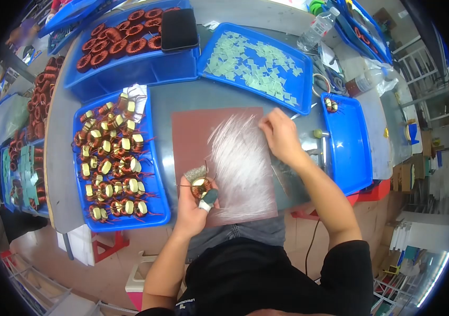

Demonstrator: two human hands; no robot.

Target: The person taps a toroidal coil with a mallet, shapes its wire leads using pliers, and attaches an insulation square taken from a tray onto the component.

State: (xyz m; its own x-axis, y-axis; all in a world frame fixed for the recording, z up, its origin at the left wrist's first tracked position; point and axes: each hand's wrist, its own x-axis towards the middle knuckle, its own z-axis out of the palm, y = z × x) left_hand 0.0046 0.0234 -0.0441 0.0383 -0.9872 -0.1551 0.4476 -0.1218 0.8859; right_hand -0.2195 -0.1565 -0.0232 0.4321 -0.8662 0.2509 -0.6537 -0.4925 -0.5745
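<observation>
My left hand [192, 210] is wrapped round a copper-wound toroidal coil [200, 187] with pale yellow tape on it, held over the lower left of a brown sheet. A dark green and white covering [210, 199] is on the thumb. Greyish rough material [195, 173] shows between the fingers and the coil. My right hand [281, 136] is at the upper right edge of the brown sheet [190, 131], its fingertips pinched together; what they hold, if anything, is too small to make out. White scuffs cover much of the sheet.
A blue tray [158, 200] of taped coils stands left, below a blue bin [130, 73] of red coils bearing a black case [179, 30]. A blue tray [301, 100] holds pale green squares. Right are another blue tray [348, 147] with one coil and a plastic bottle [319, 29].
</observation>
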